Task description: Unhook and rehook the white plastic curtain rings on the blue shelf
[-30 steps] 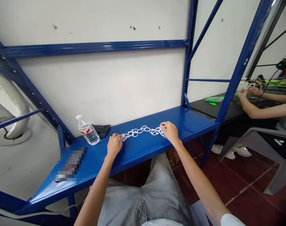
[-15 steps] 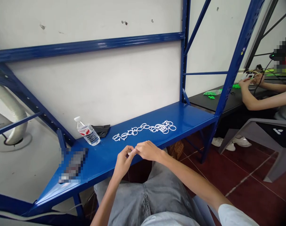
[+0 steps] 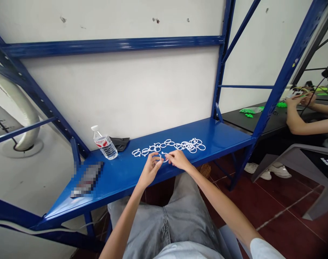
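Left hand [image 3: 150, 168] & right hand [image 3: 179, 160] meet over the front half of the blue surface [image 3: 126, 176], fingertips of both pinched on one white ring [image 3: 164, 157], left on its near-left side, right on its right side. Ring is held up just off the surface, between the two hands; can't tell if it's snapped closed

Just behind the hands: row of rings [image 3: 180, 145] lying loose on the surface, strung out left to right, bunched thicker at the right end, close to the knuckles but not touching them. Nothing sits btwn hands and that row

Further left, a water bottle [image 3: 105, 144] leans tilted near the wall, white cap up, w/ a black cloth [image 3: 121, 142] crumpled right beside it. Nearer the front-left edge, a blurred flat item [image 3: 87, 178] lies on its own, well apart from the hands

Person's grey-trousered legs [image 3: 164, 219] under the front edge. Blue rack post [image 3: 277, 86] rises at the right corner; past it, a co-worker's hands [image 3: 299, 99] are over a black table [image 3: 266, 122] w/ green pieces [image 3: 247, 111], grey chair [image 3: 301, 158] in front
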`<state>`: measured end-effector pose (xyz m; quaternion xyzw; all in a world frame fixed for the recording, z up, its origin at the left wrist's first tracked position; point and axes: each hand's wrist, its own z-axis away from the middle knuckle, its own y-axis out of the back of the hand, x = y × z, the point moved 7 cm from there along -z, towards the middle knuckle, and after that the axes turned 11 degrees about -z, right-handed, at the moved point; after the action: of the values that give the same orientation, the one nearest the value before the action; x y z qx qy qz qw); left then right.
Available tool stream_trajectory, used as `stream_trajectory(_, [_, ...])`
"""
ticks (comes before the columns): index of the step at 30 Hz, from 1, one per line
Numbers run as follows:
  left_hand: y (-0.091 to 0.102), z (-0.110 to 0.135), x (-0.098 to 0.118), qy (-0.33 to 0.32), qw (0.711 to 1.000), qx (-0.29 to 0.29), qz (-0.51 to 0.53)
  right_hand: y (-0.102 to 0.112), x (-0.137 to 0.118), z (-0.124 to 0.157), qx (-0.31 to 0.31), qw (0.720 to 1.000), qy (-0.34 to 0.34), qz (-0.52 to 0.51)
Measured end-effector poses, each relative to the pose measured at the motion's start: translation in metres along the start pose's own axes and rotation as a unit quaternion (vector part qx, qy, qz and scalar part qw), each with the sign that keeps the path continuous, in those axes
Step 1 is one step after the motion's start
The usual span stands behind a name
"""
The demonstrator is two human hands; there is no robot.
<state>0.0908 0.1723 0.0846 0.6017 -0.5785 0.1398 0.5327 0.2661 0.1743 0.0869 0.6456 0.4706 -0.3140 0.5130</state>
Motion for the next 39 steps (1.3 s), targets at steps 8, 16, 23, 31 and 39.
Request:
stream_trajectory(8, [0.031, -0.05, -0.033, 0.023, 0.874, 0.053, -0.482, 0.127, 0.022, 0.01, 0.22, 0.933, -0.14, 0.25])
stream_trajectory(16, [0.015, -0.076, -0.032, -0.037, 0.818, 0.022, -0.573, 0.105, -0.005, 0.009, 0.211, 0.944, -0.061, 0.245])
stream_trajectory(23, [0.004, -0.035, 0.018, -0.143, 0.837, 0.078, -0.522, 0.023, -0.008, -0.002, 0.033, 0.998, -0.026, 0.038])
stream_trajectory(31, [-0.012, -0.022, 0.027, -0.06, 0.971, 0.045, -0.227, 0.003, -0.015, 0.002, 0.014, 1.0, 0.027, 0.009])
stream_trajectory(39, [-0.024, -0.031, 0.014, 0.052, 0.959, 0.042, -0.274, 0.002, -0.012, 0.003, 0.022, 0.986, 0.012, 0.167])
